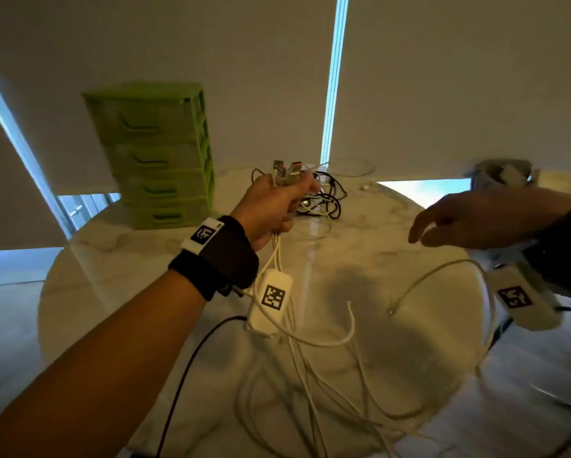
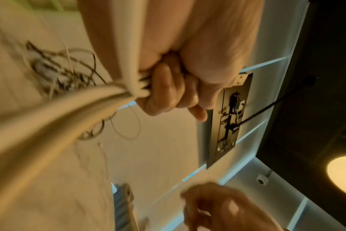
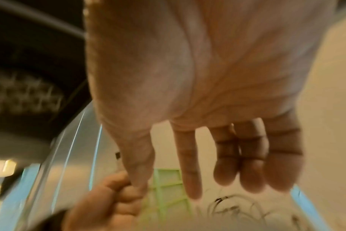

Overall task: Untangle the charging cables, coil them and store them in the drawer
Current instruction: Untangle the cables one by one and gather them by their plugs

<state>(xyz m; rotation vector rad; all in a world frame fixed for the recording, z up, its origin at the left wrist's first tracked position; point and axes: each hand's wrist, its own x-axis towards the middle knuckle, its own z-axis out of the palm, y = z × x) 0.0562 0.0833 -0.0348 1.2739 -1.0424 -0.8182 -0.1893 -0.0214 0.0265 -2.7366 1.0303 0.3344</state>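
- While the left hand [image 1: 274,206] is raised above the round white marble-patterned table [image 1: 119,259], its fingers are curled tight round a bundle of white charging cables [image 1: 279,249], whose USB plugs [image 1: 285,171] stick up out of the fist.
- From under that fist the white cables hang down and spread in loose loops over the near part of the table.
- Seen from the left wrist, the curled fingers [image 2: 168,90] clamp the white strands side by side.
- Beyond the left hand a tangle of black and white cables [image 1: 324,200] lies on the far part of the table.
- At the right, the right hand [image 1: 469,216] hovers above the table with fingers stretched out and slack, holding nothing; the right wrist view shows the flat palm and straight fingers [image 3: 253,164].
- On the far left of the table stands a light green plastic drawer unit [image 1: 158,153], four drawers stacked, all pushed in.
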